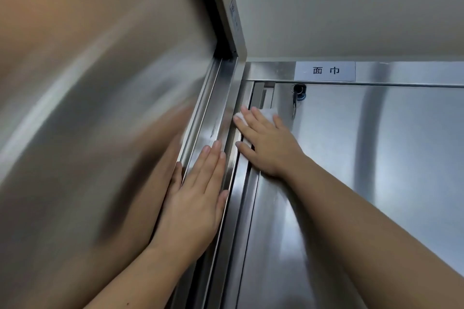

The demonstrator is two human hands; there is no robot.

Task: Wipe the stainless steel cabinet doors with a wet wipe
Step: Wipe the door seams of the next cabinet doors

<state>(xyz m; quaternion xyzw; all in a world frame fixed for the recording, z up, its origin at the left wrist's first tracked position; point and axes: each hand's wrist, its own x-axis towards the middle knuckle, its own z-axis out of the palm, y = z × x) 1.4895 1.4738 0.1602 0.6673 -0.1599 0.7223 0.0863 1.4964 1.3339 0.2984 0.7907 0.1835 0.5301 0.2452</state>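
Your right hand (266,144) is pressing the wet wipe (270,113) on the cabinet door (376,158), fingers straight; your left hand (195,204) is lying flat, fingers together.

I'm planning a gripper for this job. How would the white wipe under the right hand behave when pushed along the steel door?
Probably floppy: the wet wipe lies flattened under the right hand, following the cabinet door. Likely light, since straight fingers alone pin it. It may bunch at the door's edge, where one corner pokes out.
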